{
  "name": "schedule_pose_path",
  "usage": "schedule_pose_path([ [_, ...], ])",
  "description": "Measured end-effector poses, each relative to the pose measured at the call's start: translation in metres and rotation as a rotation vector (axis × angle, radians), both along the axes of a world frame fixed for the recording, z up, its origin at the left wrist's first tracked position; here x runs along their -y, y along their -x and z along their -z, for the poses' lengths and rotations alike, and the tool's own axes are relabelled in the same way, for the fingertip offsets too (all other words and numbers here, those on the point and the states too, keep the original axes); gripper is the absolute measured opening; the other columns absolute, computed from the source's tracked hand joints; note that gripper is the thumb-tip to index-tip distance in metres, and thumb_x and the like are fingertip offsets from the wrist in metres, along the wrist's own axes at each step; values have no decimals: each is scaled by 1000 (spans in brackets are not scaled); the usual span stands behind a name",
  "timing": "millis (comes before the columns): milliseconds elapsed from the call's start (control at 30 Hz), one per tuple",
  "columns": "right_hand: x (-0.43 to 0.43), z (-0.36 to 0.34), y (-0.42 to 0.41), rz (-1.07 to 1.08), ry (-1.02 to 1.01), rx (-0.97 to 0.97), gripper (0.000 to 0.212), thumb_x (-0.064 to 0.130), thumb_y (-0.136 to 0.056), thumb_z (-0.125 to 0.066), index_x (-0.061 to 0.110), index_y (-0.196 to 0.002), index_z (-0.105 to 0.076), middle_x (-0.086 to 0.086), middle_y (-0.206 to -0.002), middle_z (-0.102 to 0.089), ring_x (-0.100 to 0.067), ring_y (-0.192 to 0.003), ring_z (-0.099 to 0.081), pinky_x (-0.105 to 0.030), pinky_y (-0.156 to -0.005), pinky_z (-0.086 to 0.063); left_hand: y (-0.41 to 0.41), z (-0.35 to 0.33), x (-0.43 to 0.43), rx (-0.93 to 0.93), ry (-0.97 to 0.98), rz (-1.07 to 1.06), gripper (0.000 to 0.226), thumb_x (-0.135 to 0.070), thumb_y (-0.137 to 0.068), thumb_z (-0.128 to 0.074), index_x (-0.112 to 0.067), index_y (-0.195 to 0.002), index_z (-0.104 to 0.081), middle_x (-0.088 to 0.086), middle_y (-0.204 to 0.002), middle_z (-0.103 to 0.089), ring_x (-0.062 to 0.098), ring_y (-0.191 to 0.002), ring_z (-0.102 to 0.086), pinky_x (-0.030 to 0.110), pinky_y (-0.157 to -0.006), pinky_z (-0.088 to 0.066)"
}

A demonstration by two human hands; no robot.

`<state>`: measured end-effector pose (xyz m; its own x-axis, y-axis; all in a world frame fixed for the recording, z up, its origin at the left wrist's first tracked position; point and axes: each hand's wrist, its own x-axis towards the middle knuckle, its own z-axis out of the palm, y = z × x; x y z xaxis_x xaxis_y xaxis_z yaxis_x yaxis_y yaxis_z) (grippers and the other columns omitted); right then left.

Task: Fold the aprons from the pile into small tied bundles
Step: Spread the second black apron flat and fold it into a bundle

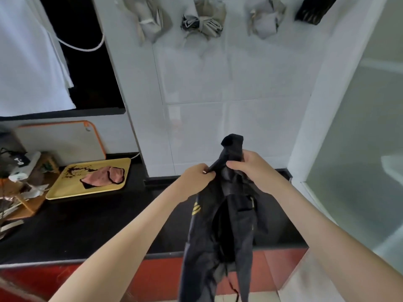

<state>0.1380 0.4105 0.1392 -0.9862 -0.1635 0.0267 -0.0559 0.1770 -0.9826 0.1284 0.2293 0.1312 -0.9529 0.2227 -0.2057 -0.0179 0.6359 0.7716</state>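
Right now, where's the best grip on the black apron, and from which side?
Probably the bunched top of the black apron, from either side, as the left hand and right hand do: it narrows there, and the rest hangs limp below.

Both bare forearms reach forward and converge; the left hand (196,176) pinches a strap of the black apron (220,232) between thumb and curled fingers (209,175); the right hand (250,168), just beside it, curls round the bunched top; wrists roughly level.
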Motion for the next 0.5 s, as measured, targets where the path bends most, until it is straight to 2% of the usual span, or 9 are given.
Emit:
schedule_pose_path([
  [67, 8, -2, 0, 88, -16, 18, 12, 11, -88, -63, 2, -87, -55, -11, -75, -52, -24, -71, -50, -35, -67, -38, -11, -4, 2, -127, 29, -15, 34, -34, -92, -56, -16, -120, -49, -2, -114, -57, 16, -99, -58, 28, -81, -46],
  [133, 19, -5, -2, 185, 1, 23, 19, 12, -87, -64, 10, -78, -47, -7, -66, -44, -20, -65, -45, -32, -63, -35, -19, -9, 2, -259, -49, -17, 42, -33, -88, -63, -17, -123, -47, -5, -115, -54, 10, -97, -56, 22, -76, -43],
  [200, 26, -9, -2, 243, 28, 21, 28, 15, -86, -65, 13, -72, -41, -4, -66, -41, -17, -65, -44, -32, -64, -35, -26, -16, -3, -227, -148, 53, 42, -35, -85, -67, -19, -118, -48, -6, -111, -56, 7, -94, -57, 20, -75, -47],
  [300, 36, -15, -6, 188, 14, -5, 34, 17, -90, -62, 13, -63, -41, -1, -61, -47, -13, -62, -51, -27, -63, -41, -32, -16, -10, -205, -137, 152, 42, -37, -85, -69, -17, -114, -46, -5, -101, -60, 6, -88, -58, 17, -67, -46],
  [367, 43, -17, -8, 114, -22, -8, 31, 28, -92, -59, 10, -69, -49, -4, -70, -56, -15, -70, -57, -32, -69, -46, -28, -12, -9, -282, -119, 75, 25, -23, -90, -61, -12, -106, -46, -4, -87, -57, 13, -77, -56, 16, -55, -41],
  [433, 43, -15, -9, 98, -9, 6, 35, 37, -95, -54, 2, -89, -61, -7, -93, -68, -20, -90, -66, -37, -88, -50, -22, -10, -3, -313, -114, 1, 9, -6, -90, -47, -7, -99, -48, -1, -78, -53, 16, -69, -49, 20, -52, -36],
  [500, 38, -8, -7, 158, -19, 0, 36, 34, -97, -50, 1, -107, -61, -1, -107, -67, -21, -104, -63, -37, -97, -46, -16, -9, 5, -291, -140, -44, 16, -1, -88, -39, -7, -98, -49, 1, -78, -53, 14, -65, -46, 23, -54, -34],
])
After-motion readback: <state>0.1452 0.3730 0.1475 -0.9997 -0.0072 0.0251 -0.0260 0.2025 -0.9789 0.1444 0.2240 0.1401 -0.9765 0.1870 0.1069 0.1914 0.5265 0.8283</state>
